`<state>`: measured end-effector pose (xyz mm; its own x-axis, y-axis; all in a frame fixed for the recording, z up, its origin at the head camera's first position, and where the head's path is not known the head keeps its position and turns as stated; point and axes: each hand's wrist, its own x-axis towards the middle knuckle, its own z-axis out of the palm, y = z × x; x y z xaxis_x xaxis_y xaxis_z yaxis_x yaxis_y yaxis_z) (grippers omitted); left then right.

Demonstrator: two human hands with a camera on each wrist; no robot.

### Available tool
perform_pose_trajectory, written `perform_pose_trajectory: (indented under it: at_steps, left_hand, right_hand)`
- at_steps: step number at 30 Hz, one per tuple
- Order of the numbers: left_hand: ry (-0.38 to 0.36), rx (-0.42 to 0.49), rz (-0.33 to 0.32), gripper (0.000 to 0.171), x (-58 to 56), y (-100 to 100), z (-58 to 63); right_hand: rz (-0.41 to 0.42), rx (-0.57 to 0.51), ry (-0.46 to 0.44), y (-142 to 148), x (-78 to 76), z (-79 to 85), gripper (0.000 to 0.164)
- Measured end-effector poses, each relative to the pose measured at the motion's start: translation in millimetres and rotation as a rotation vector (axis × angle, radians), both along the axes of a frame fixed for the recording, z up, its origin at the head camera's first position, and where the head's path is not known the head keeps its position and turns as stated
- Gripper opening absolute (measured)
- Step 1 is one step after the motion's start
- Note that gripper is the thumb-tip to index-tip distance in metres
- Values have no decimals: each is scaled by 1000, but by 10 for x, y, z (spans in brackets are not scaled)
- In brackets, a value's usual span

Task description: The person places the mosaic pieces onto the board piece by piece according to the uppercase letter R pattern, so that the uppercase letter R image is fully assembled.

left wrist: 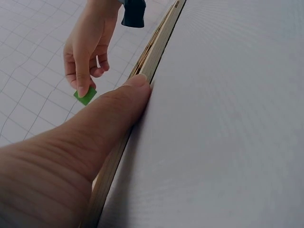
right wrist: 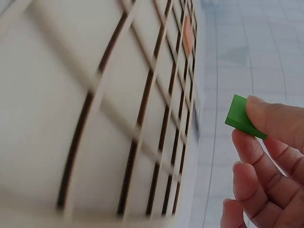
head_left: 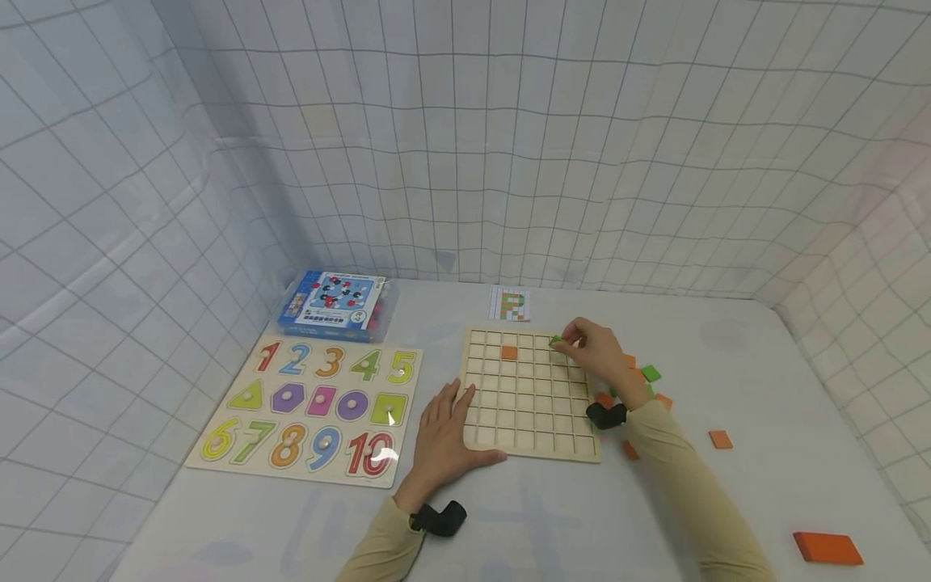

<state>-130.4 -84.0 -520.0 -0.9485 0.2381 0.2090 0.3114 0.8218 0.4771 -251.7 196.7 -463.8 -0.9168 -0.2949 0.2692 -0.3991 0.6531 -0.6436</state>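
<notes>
Left grip [left wrist: 80, 140] foremost, green tile [right wrist: 239, 113] at right grip's [head_left: 600, 352] tip

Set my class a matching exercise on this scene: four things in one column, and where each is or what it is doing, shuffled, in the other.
1. Left hand
2. Right hand
3. Pattern card
4. Number board

A. Beyond the far edge of the grid board
B. Pinching a green tile
C. Directly in front of the blue box
D. At the grid board's near left corner

Pairs: 1-D, 2-B, 3-A, 4-C
</notes>
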Motion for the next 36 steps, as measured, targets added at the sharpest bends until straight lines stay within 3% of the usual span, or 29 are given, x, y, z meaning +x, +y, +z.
perform_pose_trajectory:
  at_steps: [6,14,23,36]
  left_hand:
    - [7,4,-4,111,-3,11,9]
    - [8,3,0,111,-2,12,12]
    - [9,3,-2,111,5,8,14]
    - [24,9,-3,110,4,-1,-2]
  right_hand:
    - [45,-5,-32,-320,10,0,18]
    - [75,66,-109,-595,25,-20,13]
    - [108,137,-135,-674,23,-88,12]
    - [93,175,-150,-720,11,-102,13]
